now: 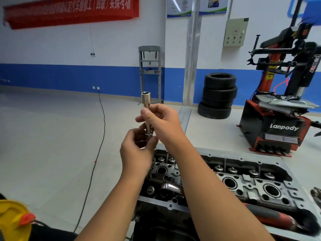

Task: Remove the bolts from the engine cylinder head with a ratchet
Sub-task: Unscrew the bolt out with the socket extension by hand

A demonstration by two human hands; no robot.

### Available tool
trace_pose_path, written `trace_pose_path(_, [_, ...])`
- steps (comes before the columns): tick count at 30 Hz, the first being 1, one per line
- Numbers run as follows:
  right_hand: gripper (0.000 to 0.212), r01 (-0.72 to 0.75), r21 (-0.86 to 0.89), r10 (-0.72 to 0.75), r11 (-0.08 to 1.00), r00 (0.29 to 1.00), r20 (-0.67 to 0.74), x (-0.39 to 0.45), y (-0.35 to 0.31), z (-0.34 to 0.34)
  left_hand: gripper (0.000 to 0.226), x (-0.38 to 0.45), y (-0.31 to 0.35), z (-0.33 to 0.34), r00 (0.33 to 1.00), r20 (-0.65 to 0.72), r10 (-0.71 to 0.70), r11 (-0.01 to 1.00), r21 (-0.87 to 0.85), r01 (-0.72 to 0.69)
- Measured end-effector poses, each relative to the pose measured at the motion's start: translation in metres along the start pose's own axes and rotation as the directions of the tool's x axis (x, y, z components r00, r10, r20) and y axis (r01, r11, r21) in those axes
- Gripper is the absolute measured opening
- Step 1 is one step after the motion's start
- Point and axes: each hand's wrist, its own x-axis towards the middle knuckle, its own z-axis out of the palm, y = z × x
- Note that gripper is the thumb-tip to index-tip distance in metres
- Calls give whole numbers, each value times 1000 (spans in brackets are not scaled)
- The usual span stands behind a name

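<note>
I hold a chrome extension bar with a socket (145, 99) upright at chest height, socket end up. My right hand (160, 121) pinches the shaft in the middle. My left hand (137, 151) grips the lower end, where a chrome fitting shows between the fingers. Below my arms lies the engine cylinder head (246, 185), open on top, with valve springs and round bores showing. A chrome handle (171, 187) rests on the head near its left end. A red and black tool handle (271, 217) lies along the head's near edge, partly hidden by my right forearm.
A tyre changer (284, 108) stands at the right, with a stack of tyres (218, 95) beside it. A grey press frame (150, 73) stands against the far wall. A black cable (97, 153) runs across the floor at the left. A yellow object (12, 221) sits at the bottom left.
</note>
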Motion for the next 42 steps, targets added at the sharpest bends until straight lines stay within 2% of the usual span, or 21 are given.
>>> trace_pose_path(3, [23, 4, 13, -4, 1000, 1000, -25, -1, 0, -2, 28, -1, 1, 0, 1000, -13, 26, 999, 38, -25])
trace_pose_path(6, [15, 9, 30, -9, 1000, 1000, -18, -1, 1, 0, 18, -3, 4, 2, 998, 65, -19, 999, -46, 22])
trace_pose_path(9, [11, 5, -15, -6, 1000, 1000, -19, 2, 1, 2, 31, -6, 7, 5, 995, 92, -44, 995, -82, 51])
trace_pose_path(16, [14, 12, -61, -15, 998, 999, -42, 3, 5, 1, 22, -8, -3, 6, 998, -17, -55, 998, 25, 55])
trace_pose_path(19, [17, 20, -30, -21, 999, 999, -41, 1, 4, 0, 19, -9, -6, 4, 999, -35, -22, 998, 59, 24])
trace_pose_path(21, [13, 16, -35, -17, 999, 1000, -14, 2, 3, 0, 9, -11, -8, 3, 999, -15, -40, 998, 52, 41])
trace_pose_path(24, [18, -3, -69, 6, 998, 999, 33, 1, 2, 2, 22, -15, -8, 4, 999, 20, -50, 996, 70, 49])
trace_pose_path(26, [21, -6, -78, 11, 997, 998, 60, 1, 2, 4, 25, -15, -5, 4, 998, -6, -55, 995, 78, 55])
trace_pose_path(28, [16, -7, -51, 9, 999, 999, 50, 0, 2, 3, 25, -15, -4, 3, 997, -43, -58, 997, 58, 60])
trace_pose_path(32, [21, 25, -6, -25, 1000, 1000, 3, 0, 3, -1, 21, -16, -3, 3, 995, -69, -66, 995, 65, 70])
trace_pose_path(34, [19, 25, -14, -25, 1000, 1000, 3, 0, 3, -1, 15, -14, -3, 3, 994, -38, -102, 993, 63, 105])
trace_pose_path(36, [20, 18, -29, -17, 999, 1000, 8, 1, 3, 1, 3, -8, -2, -1, 988, 49, -148, 987, 75, 144])
trace_pose_path(38, [25, 9, -34, -8, 999, 1000, 11, 2, 3, 3, 13, 1, -2, -4, 982, 118, -146, 984, 121, 131])
trace_pose_path(40, [26, -1, -35, 1, 999, 1000, 5, 2, 2, 3, 15, 7, 0, -6, 984, 122, -127, 984, 137, 110])
trace_pose_path(42, [17, -8, -26, 7, 1000, 1000, -18, 2, 2, 2, 9, 7, 0, -6, 989, 95, -110, 985, 140, 97])
